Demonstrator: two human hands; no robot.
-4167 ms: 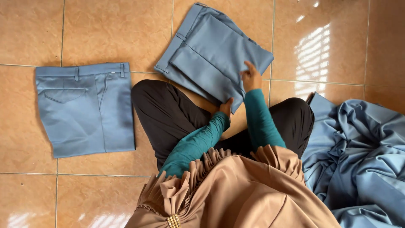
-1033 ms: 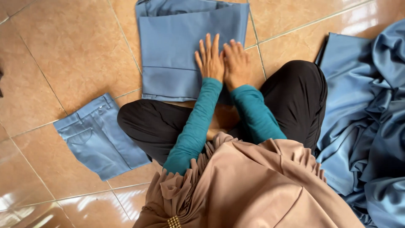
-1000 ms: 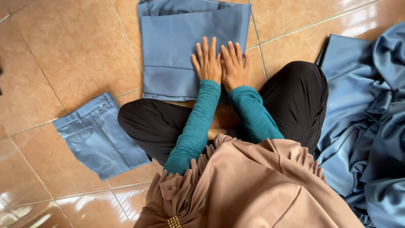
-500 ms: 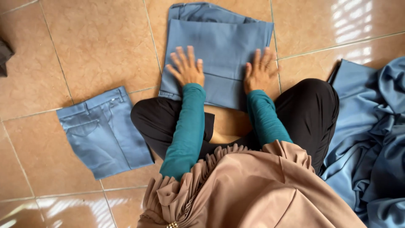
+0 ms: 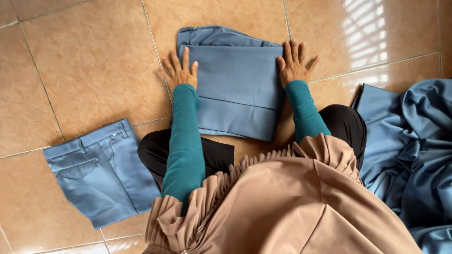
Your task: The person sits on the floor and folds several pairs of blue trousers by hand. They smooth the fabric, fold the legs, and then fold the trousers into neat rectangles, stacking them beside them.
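Fingers (image 5: 181, 61) splayed flat, folded trousers (image 5: 235, 89) between hands.

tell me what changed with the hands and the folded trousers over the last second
The left hand and right hand slid apart from the middle of the folded blue trousers to its left and right edges, palms flat. The second folded pair and the blue cloth pile stayed put.
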